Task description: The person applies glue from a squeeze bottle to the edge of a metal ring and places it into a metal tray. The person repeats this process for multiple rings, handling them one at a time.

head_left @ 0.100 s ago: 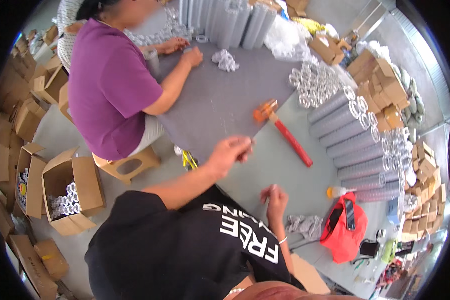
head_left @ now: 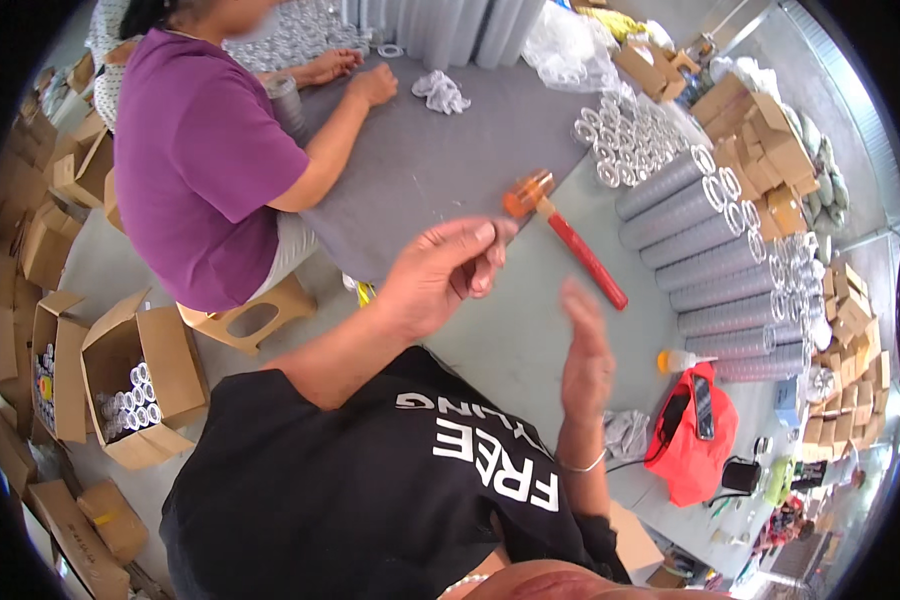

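Note:
My left hand [head_left: 445, 270] is raised over the near edge of the table, thumb and fingers pinched together. Whatever sits between the fingertips is too small to make out. My right hand [head_left: 587, 355] hovers over the green-grey tabletop [head_left: 510, 345], fingers stretched and slightly blurred, holding nothing I can see. Just beyond my left fingertips lies a mallet [head_left: 588, 258] with an orange head and red handle. Near my right wrist are a crumpled grey cloth [head_left: 625, 437] and a red cap [head_left: 692, 440] with a dark phone-like object on it.
Stacked grey ribbed tubes [head_left: 715, 265] and clear rings [head_left: 630, 140] line the table's right side. A small bottle [head_left: 678, 360] with an orange part lies by the cap. At the far left, a co-worker in purple [head_left: 205, 160] sits at the table. Open cartons [head_left: 145, 375] stand on the floor.
Both hands have risen and come forward over the table. My right hand has gone from curled to stretched fingers; the left stays pinched. The whole view has shifted slightly.

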Demonstrator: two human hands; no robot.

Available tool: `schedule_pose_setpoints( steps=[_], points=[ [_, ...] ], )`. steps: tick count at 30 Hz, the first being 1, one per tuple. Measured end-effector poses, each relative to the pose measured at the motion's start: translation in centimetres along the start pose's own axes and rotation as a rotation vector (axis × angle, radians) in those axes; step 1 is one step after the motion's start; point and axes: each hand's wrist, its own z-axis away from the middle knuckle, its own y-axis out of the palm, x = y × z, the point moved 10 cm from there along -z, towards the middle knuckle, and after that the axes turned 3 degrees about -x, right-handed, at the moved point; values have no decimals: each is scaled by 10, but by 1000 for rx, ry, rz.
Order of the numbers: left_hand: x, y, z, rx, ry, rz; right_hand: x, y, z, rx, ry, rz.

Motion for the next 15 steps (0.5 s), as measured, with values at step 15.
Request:
schedule_pose_setpoints(
  steps=[15],
  points=[
    [-74, 91, -7, 343, 105, 264, 119, 111, -101, 162, -411, 510]
  ],
)
